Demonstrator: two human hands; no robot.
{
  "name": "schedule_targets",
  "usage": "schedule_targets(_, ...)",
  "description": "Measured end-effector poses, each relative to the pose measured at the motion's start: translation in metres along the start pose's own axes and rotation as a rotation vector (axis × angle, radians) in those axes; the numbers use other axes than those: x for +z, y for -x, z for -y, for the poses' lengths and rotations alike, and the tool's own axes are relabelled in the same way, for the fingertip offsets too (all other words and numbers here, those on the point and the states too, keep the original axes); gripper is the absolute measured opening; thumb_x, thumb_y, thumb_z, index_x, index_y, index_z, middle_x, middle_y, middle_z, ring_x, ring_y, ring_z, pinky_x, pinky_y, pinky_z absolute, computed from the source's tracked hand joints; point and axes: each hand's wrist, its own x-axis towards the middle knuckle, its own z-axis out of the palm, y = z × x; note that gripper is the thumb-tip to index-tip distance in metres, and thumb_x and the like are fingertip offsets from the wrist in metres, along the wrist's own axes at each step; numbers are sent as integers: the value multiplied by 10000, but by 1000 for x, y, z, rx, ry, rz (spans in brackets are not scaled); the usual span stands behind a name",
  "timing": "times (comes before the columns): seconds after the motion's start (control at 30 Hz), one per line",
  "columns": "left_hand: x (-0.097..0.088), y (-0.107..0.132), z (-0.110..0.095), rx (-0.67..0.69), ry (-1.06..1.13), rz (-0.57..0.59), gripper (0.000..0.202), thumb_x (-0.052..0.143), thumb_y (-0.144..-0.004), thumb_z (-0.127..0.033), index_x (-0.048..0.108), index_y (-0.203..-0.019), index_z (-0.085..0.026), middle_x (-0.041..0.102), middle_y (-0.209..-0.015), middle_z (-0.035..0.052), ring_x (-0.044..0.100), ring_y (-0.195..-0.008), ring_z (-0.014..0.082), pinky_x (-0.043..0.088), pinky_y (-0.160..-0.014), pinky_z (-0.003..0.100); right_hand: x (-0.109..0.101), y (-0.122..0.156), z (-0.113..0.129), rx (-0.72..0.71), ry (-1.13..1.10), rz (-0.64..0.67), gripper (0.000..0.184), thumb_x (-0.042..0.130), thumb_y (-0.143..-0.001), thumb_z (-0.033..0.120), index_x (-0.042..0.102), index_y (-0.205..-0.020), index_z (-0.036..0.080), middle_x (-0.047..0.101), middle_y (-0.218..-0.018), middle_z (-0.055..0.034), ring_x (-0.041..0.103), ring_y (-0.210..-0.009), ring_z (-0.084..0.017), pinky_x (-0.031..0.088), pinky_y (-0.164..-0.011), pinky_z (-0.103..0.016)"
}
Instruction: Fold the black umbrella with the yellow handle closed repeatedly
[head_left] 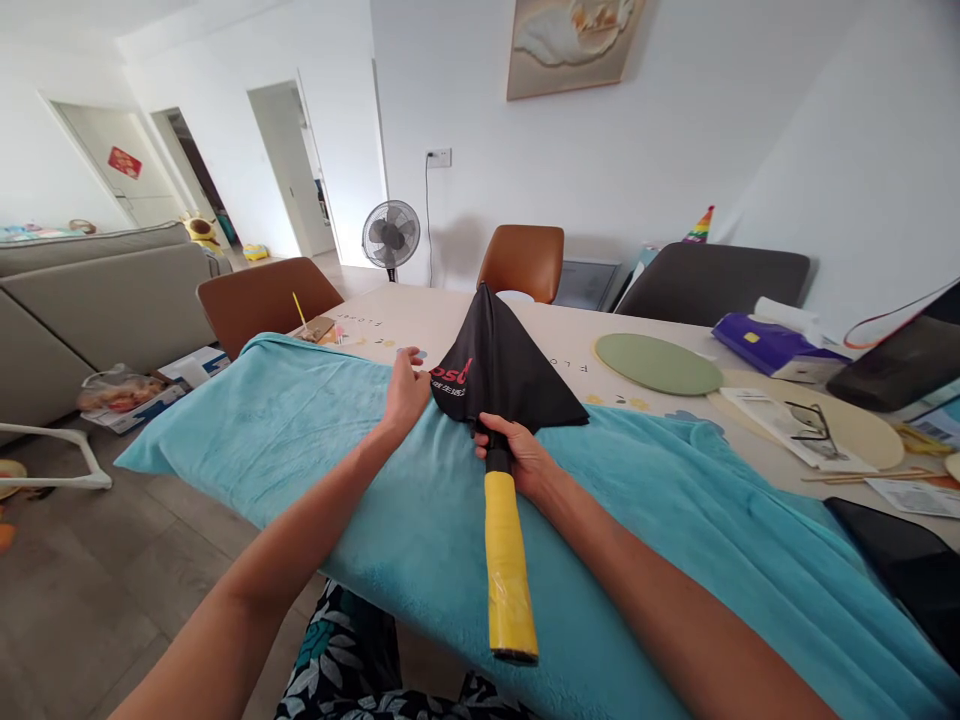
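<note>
Black folded umbrella (499, 372) with a yellow handle (507, 560) lay along the teal fleece blanket (300, 440) on the table (562, 345), handle nearest the person, the grip of the right hand (525, 455) closed round its neck, the left hand (406, 395) pinching the canopy beside.

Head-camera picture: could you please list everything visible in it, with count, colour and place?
umbrella: one, black canopy, yellow handle, lying on the blanket.
blanket: one, turquoise, spread over the table's near edge.
table: one, beige, under the blanket.
brown chairs: two, at the table's far side.
placemat: one, green, round, right of the umbrella.
glasses: one pair, on papers at right.
fan: one, dark, by the far wall.
sofa: one, grey, at left.
left hand: fingers at the canopy's left edge.
right hand: fingers closed round the shaft above the handle.
</note>
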Motion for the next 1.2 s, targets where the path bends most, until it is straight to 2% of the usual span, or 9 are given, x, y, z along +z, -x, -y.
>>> schedule_targets(0.07,-11,23,-13,65,-26,85,167,448,-759,-220,534,-894,-174,580,-789,13,520,-605,90,430,-496,194,-1,-1,-1,-5,-6,4,101,581,-768,163,500,-712,143,496,-495,15,483,-409,-86,427,-369,-179)
schedule_targets(0.2,-18,73,-29,42,22,369,173,509,-750,-335,570,-767,-174,569,-638,-24,493,-510,76,384,-433,180,-1,-5,-2,-27,42,-47,98,580,-769,162,540,-693,114,556,-528,-19,520,-434,-94,469,-416,-195)
schedule_targets(0.33,-10,91,-30,43,-37,404,114,521,-753,-274,589,-764,-183,609,-663,-29,529,-550,85,409,-484,194,-2,-6,-4,-77,52,-121,143,593,-752,154,554,-623,105,581,-533,-20,543,-446,-96,486,-449,-200)
schedule_targets(0.53,-1,96,-23,494,-446,378,200,436,-833,-207,634,-827,-183,639,-842,44,562,-807,157,453,-719,292,-2,-5,-3,-16,12,-52,115,555,-763,130,592,-663,87,633,-590,-64,588,-519,-124,502,-511,-223)
schedule_targets(0.63,-4,99,-22,648,-458,408,225,418,-837,-187,634,-898,-185,647,-876,54,565,-841,161,458,-754,300,-4,-6,-2,-23,-1,-72,132,563,-744,112,562,-613,99,608,-543,-47,562,-480,-111,490,-487,-215)
schedule_targets(0.73,-7,87,-26,556,-296,366,216,444,-807,-172,641,-886,-210,662,-853,12,587,-809,131,470,-740,261,-5,-8,-2,-88,15,-100,155,567,-719,73,518,-577,110,552,-480,-16,518,-427,-96,478,-451,-213)
schedule_targets(0.87,8,38,-25,353,-107,262,260,397,-807,-156,621,-931,-199,661,-899,12,603,-830,127,483,-756,256,-3,-8,-3,-80,48,-81,137,566,-730,101,499,-612,117,519,-462,-6,481,-389,-91,460,-399,-211)
schedule_targets(1.03,57,-22,0,298,-154,319,386,332,-792,-65,521,-1118,-149,534,-1205,99,478,-1128,175,358,-987,348,1,1,5,-8,10,-131,107,536,-757,135,477,-668,126,507,-482,-4,467,-380,-77,443,-357,-179)
schedule_targets(1.2,87,-30,17,244,-155,490,287,414,-733,-33,596,-921,-153,632,-986,84,562,-978,207,414,-916,366,9,15,21,32,-111,-126,68,522,-747,120,468,-787,125,593,-667,-55,493,-428,-61,492,-401,-185)
